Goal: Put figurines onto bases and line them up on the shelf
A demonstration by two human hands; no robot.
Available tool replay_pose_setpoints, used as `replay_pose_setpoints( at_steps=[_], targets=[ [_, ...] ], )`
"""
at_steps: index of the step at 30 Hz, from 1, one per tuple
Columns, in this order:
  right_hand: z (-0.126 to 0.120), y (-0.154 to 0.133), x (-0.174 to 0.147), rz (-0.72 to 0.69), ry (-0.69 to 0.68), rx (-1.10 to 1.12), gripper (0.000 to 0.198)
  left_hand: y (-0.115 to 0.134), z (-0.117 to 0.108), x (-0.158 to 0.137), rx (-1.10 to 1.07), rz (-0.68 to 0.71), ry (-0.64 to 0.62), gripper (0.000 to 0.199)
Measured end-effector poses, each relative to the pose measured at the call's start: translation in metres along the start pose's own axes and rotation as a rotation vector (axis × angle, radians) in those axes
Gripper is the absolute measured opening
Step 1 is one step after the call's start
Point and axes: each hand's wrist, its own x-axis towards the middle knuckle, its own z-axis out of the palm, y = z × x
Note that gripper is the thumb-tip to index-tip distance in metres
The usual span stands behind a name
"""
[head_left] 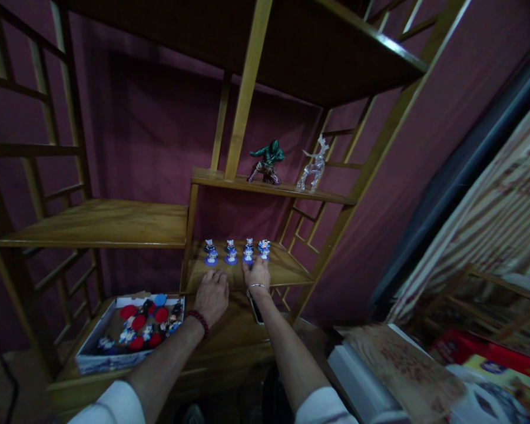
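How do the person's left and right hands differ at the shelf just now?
Position: the left hand is over the shelf's front, short of the figurines; the right hand reaches the right end of their rows, any grip there hidden.
Wrist: the left wears a dark red beaded bracelet, the right a thin, pale bracelet.
Shared: both are bare, backs upward, with forearms coming out of white sleeves.

Lower shelf (291, 270) opens at the front, so a hand goes in level, with bare wood from the right-end figurines (231, 258) to the right upright (334, 240). Upper board (274, 187) bars entry from above, left post (189, 235) blocks the side, and the two rows hinder reaching the back (gaps between columns look tight). Right hand (257, 272) fills the front right-of-centre.
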Motion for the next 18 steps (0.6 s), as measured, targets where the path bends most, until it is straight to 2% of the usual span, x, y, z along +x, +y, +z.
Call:
replay_pose_setpoints(
  at_steps=[5, 14, 18],
  targets=[
    [-0.001, -0.004, -0.010, -0.070, -0.067, 0.034, 0.026, 0.000, -0.003, -0.002, -0.028, 0.004, -0.004, 0.022],
    [-0.002, -0.018, -0.010, -0.116, -0.176, 0.060, 0.034, -0.004, -0.014, -0.009, 0.016, -0.145, 0.061, 0.022],
    [-0.002, -0.025, -0.007, -0.111, -0.205, 0.046, 0.037, -0.005, -0.015, -0.006, 0.043, -0.176, 0.042, 0.028]
  ],
)
